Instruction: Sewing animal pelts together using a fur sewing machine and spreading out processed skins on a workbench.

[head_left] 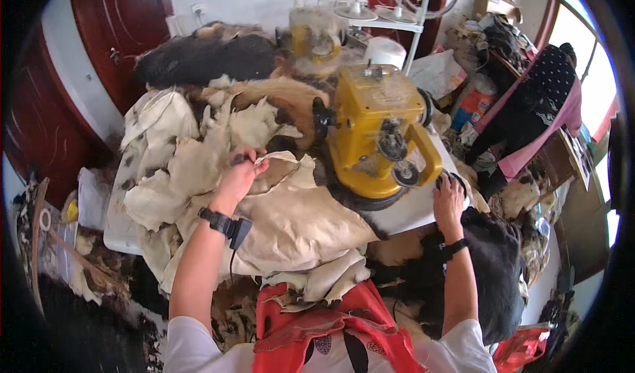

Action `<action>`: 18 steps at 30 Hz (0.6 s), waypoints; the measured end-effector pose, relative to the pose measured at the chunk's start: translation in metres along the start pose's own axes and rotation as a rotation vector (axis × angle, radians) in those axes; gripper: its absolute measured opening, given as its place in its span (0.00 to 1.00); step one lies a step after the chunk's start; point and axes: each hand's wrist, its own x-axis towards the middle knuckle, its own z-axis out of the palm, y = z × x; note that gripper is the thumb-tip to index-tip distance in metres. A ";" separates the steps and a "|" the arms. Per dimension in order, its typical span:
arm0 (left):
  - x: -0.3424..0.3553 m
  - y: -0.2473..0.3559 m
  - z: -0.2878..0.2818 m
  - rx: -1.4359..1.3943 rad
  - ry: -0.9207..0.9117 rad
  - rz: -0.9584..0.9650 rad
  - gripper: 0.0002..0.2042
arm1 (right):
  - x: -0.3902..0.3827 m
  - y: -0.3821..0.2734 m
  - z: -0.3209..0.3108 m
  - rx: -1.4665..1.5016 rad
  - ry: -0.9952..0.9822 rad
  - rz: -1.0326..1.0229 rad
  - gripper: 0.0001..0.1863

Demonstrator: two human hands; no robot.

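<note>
Nearest me, a red apron (331,323) covers the worker's lap, just below the table's near edge. The pale hide (301,224) lies across that edge, spreading nearer and rightward from the left hand (237,180). This hand pinches the hide's far margin between thumb and fingers — a small dark item in it is indistinct. The right hand (450,204) rests against a dark rounded part (458,182) at the table's right edge; whether its fingers clasp it, I cannot tell.

The white table (415,219) carries a yellow machine (374,115) toward its right edge and piled hides (178,168) toward its left. Beyond the far edge stands a second yellow machine (311,39); at right, another person (549,92) bends near a window (577,32) — dark red doors (119,22) stand at left.
</note>
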 end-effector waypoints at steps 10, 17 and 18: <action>-0.047 -0.003 -0.035 0.681 0.286 0.073 0.09 | 0.011 0.008 -0.007 0.054 -0.080 -0.067 0.25; -0.049 0.002 -0.018 1.066 0.210 0.322 0.12 | -0.001 0.014 -0.021 0.146 -0.123 -0.007 0.27; -0.049 0.001 -0.018 1.058 0.218 0.392 0.10 | -0.004 0.017 -0.027 0.146 -0.116 -0.006 0.27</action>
